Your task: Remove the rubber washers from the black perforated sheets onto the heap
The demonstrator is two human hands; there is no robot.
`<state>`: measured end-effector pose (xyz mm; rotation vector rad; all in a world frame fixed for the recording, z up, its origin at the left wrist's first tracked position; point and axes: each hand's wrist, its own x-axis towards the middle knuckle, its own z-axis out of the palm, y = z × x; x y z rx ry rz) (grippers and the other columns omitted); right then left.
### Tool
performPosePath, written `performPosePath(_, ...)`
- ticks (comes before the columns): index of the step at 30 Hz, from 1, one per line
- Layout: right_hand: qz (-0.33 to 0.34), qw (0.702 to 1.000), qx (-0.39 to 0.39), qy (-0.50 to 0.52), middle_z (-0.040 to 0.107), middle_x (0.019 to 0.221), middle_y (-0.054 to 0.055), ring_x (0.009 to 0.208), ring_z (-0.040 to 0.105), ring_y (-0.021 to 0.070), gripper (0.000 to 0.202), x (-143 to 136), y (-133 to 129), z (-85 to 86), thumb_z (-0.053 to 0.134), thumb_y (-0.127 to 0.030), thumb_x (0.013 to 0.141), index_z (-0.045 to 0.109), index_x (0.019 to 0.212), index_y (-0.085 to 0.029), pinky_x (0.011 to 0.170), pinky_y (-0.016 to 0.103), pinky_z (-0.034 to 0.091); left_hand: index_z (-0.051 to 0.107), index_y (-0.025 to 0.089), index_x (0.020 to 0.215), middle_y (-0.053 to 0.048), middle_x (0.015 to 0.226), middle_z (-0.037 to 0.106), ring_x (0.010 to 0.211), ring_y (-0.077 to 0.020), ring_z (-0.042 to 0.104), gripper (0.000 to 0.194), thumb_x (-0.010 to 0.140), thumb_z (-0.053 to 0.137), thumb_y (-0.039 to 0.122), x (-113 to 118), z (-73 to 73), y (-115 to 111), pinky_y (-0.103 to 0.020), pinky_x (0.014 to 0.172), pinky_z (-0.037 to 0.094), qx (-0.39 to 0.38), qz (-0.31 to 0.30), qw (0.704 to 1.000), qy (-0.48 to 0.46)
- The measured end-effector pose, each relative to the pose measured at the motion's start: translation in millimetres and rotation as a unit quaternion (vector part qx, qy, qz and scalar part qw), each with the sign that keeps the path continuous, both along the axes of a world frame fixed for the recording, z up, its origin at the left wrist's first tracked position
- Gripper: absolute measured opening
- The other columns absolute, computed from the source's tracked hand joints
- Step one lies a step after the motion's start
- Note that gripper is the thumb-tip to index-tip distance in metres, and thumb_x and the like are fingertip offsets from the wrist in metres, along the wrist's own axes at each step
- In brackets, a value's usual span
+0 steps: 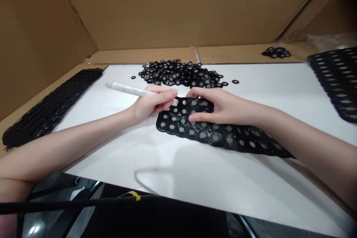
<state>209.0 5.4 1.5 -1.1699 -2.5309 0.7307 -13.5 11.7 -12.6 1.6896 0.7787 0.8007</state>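
well, l. hand (146, 107)'s closed round a white pen (128, 89), tip at the sheet (214, 137) mid-frame, prob. gripped low for control. r. hand (220, 106)'s spread, thumb on top, fingers by its far edge, likely so it won't slide. rings (178, 74) heap just beyond, upper centre, prob. for quick reach. stack (52, 108) at left & 2nd mat (340, 81) at far right sit apart, maybe to avoid mix-ups.

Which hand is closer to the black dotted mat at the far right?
Right. The right hand, resting on the middle dotted mat, is left of the far-right mat; the left hand, holding a white pen-like tool, is farther left.
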Motion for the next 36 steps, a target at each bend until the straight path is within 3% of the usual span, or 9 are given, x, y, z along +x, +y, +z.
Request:
performPosePath(3,-0.039,0.997,0.064,0.031,0.066,0.092,0.007,0.083,0.058,0.0216,0.021,-9.7,0.8,-12.3,0.049,-0.038,0.086,0.058,0.092,-0.020,0.073,0.033,0.041,0.047,0.014,0.052,0.005,0.044,0.036,0.043,-0.0061,0.032,0.044,0.087,0.052,0.040,2.6,-0.1,8.8,-0.024,0.044,0.020,0.033,-0.017,0.998,0.046)
performPosePath(6,-0.069,0.990,0.120,0.038,0.062,0.084,0.007,0.082,0.055,0.0227,0.009,-19.4,1.5,-23.6,0.052,-0.028,0.082,0.056,0.079,-0.020,0.073,0.034,0.039,0.047,0.014,0.054,0.004,0.047,0.038,0.048,-0.0072,0.034,0.043,0.089,0.049,0.040,5.6,1.3,10.8,-0.023,0.049,0.025,0.065,-0.038,0.992,0.097)
performPosePath(10,-0.094,0.984,0.125,0.086,0.059,0.075,0.004,0.079,0.053,0.0212,0.007,-25.0,1.1,-30.5,0.054,-0.020,0.078,0.051,0.072,-0.021,0.069,0.031,0.037,0.045,0.015,0.054,0.004,0.049,0.039,0.053,-0.0084,0.037,0.043,0.090,0.045,0.039,8.0,2.7,8.8,-0.023,0.055,0.029,0.101,-0.034,0.983,0.149)
performPosePath(15,-0.106,0.982,0.115,0.108,0.056,0.070,0.002,0.075,0.050,0.0190,0.012,-23.9,0.8,-32.5,0.054,-0.020,0.078,0.048,0.067,-0.021,0.066,0.030,0.035,0.043,0.015,0.054,0.004,0.050,0.039,0.053,-0.0085,0.037,0.042,0.090,0.042,0.036,9.3,2.2,8.0,-0.024,0.055,0.029,0.131,-0.021,0.975,0.176)
performPosePath(26,-0.105,0.982,0.103,0.121,0.050,0.067,0.000,0.068,0.047,0.0161,0.015,-26.0,0.7,-30.9,0.053,-0.016,0.074,0.044,0.064,-0.020,0.062,0.028,0.032,0.041,0.017,0.051,0.001,0.049,0.037,0.050,-0.0106,0.035,0.042,0.089,0.043,0.036,8.4,-0.9,13.0,-0.028,0.050,0.027,0.155,-0.061,0.970,0.179)
performPosePath(36,-0.108,0.979,0.116,0.131,0.057,0.067,0.001,0.068,0.051,0.0168,0.013,-25.9,0.2,-32.6,0.054,-0.018,0.073,0.047,0.063,-0.020,0.063,0.028,0.034,0.044,0.016,0.049,0.001,0.048,0.039,0.050,-0.0096,0.035,0.043,0.089,0.047,0.033,8.2,-0.3,12.0,-0.027,0.048,0.027,0.142,-0.078,0.969,0.185)
